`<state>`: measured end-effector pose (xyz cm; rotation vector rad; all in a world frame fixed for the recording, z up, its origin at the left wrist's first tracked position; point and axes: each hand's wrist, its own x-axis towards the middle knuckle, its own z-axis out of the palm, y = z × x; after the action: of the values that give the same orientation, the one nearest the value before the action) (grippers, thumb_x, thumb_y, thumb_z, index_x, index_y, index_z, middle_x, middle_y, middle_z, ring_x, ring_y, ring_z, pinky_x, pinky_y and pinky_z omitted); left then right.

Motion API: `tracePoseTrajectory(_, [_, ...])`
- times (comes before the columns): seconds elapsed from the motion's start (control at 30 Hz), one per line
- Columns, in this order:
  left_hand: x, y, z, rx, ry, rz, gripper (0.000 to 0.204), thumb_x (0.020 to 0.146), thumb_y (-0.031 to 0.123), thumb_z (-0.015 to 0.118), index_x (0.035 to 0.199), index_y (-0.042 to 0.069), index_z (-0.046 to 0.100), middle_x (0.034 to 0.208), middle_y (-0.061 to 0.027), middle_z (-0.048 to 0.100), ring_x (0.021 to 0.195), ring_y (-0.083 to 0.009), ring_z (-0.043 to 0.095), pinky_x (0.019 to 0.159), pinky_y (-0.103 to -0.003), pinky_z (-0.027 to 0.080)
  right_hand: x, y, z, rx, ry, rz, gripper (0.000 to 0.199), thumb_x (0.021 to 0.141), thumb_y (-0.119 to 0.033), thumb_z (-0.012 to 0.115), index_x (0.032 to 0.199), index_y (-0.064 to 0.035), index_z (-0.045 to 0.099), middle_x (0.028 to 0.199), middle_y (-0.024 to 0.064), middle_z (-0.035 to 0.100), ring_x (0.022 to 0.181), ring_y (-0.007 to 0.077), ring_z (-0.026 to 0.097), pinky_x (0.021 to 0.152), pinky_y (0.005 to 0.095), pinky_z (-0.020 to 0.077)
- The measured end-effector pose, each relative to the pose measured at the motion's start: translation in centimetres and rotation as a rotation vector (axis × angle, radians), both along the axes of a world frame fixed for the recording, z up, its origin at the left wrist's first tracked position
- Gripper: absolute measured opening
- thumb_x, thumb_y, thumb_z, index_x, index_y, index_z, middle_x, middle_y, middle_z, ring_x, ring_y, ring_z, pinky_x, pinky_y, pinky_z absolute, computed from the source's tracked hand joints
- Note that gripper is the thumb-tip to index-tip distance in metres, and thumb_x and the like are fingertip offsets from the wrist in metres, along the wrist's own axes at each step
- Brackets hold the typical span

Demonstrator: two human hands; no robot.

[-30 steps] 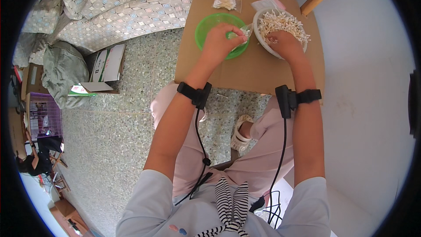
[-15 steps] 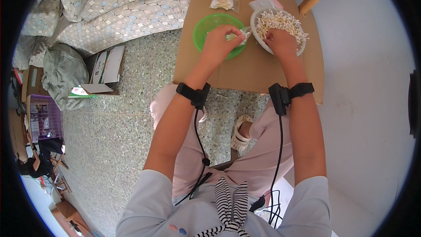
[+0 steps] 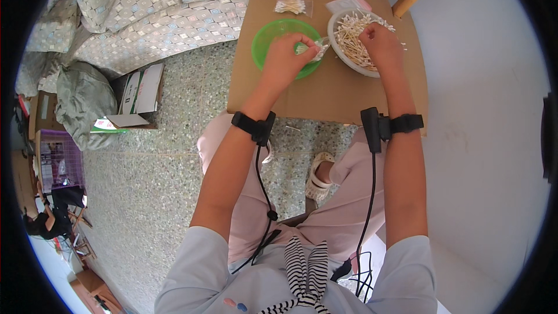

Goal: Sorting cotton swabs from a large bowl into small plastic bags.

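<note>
The right hand (image 3: 379, 43) has slid a touch farther into the white bowl (image 3: 337, 52) since a second ago, and now it sits right on the heap of cotton swabs (image 3: 351, 38), fingers curled down into the sticks; whether they have pinched any, I cannot tell from up here. The left hand (image 3: 285, 58) has hardly moved: it stays over the green bowl (image 3: 264, 38), fingers closed around a small clear bag (image 3: 318, 51) with white swabs in it. That bag pokes out to the right of the fingertips, bridging the gap between the green bowl's rim and the white bowl. Both bowls sit on the brown cardboard tabletop (image 3: 325, 96), white one to the right. At the far edge lies a packet of swabs (image 3: 290, 6), with a pinkish packet (image 3: 349, 3) just beyond the white bowl.
</note>
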<state>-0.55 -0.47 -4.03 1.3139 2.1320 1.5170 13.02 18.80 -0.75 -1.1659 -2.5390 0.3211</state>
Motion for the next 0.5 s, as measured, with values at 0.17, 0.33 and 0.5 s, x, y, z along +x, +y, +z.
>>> tracePoseTrajectory(0.17, [-0.5,0.0,-0.7,0.062,0.137,0.054,0.026,0.082,0.027,0.075,0.094,0.005,0.070,0.093,-0.0128,0.067,0.090,-0.0280,0.063,0.085,-0.036,0.046,-0.3,-0.6,1.4,-0.128,0.109,0.016,0.021,0.084,-0.030,0.066,0.094,-0.0120,0.071,0.089,0.0081,0.072,0.085,0.0284,0.069,0.072,0.0401,0.0524])
tracePoseTrajectory(0.33, [0.9,0.2,1.5,0.114,0.210,0.165,0.032,0.081,0.028,0.077,0.106,0.010,0.070,0.107,-0.0126,0.064,0.105,-0.0300,0.057,0.094,-0.039,0.041,0.5,-1.9,3.7,-0.203,0.226,0.086,0.024,0.084,-0.032,0.069,0.096,-0.0117,0.073,0.085,0.0082,0.072,0.079,0.0260,0.070,0.070,0.0381,0.0518])
tracePoseTrajectory(0.5, [1.0,-0.1,2.2,0.212,0.413,0.188,0.033,0.082,0.021,0.074,0.114,0.016,0.070,0.113,-0.0061,0.063,0.110,-0.0286,0.051,0.098,-0.040,0.040,0.7,-5.5,5.9,-0.247,0.284,0.243,0.024,0.084,-0.031,0.069,0.095,-0.0108,0.073,0.082,0.0068,0.072,0.075,0.0212,0.069,0.067,0.0334,0.0509])
